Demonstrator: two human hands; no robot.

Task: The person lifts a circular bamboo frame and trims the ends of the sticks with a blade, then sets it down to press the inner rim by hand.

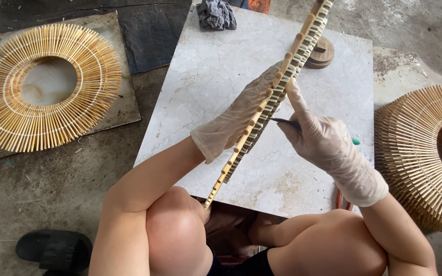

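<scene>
Head view, looking down over both knees. Marble slab (216,71) lies under and beyond the hands; its near edge runs just below the wrists, its left edge slants away past the left forearm, and its right edge sits just beyond the right wrist. Bare slab w/ open room shows to the left of the left hand and beyond both hands.

Bamboo ring (277,92), seen edge-on, is held tilted above the slab: low end near the left knee, high end running out of frame at top. Left hand (239,115), gloved, lies along the ring's left side, fingers wrapped on it, gripping. Right hand (318,138), gloved, is just right of the ring, forefinger stretched up against the ring's edge, other fingers closed on a thin dark tool (285,121) w/ a green end showing behind the hand; tool tip points at the ring between the two hands.

Beyond the hands: grey rag (216,14) at the slab's far edge, round wooden block (322,52) just right of the ring's upper part. Well left of the left hand, a flat finished ring (44,87) on a board (124,110). Right of the right arm, a stack of rings (420,153) close to the slab's edge. Black sandal (54,249) on the floor by the left elbow.
</scene>
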